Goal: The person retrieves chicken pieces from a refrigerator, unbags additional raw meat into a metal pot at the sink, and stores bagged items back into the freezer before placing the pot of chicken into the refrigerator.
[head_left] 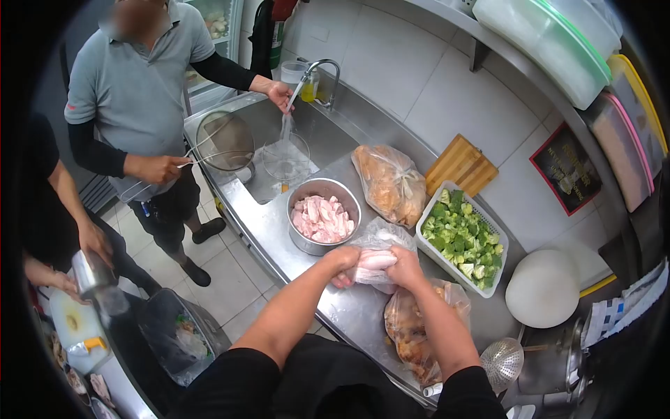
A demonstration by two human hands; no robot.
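Note:
Both my hands grip a clear plastic bag (380, 237) with pale pink raw meat (377, 260) showing in it, above the steel counter. My left hand (341, 264) is closed on the bag's left side, and my right hand (403, 265) is closed on its right side. Just beyond my left hand stands a round metal pot (301, 239) holding cut pieces of raw meat (322, 218). Under my right forearm lies a bag of browned food (412, 328), partly covered by the arm. Another tied bag of orange-brown food (391, 183) rests behind my hands.
A white basket of broccoli (462, 241) and a wooden board (462, 166) sit on the right. At the sink (230, 157), a person (132, 105) holds a strainer (225, 140) and the running tap (307, 78). Another person holds a metal container (94, 272) at left, near a bin (185, 335).

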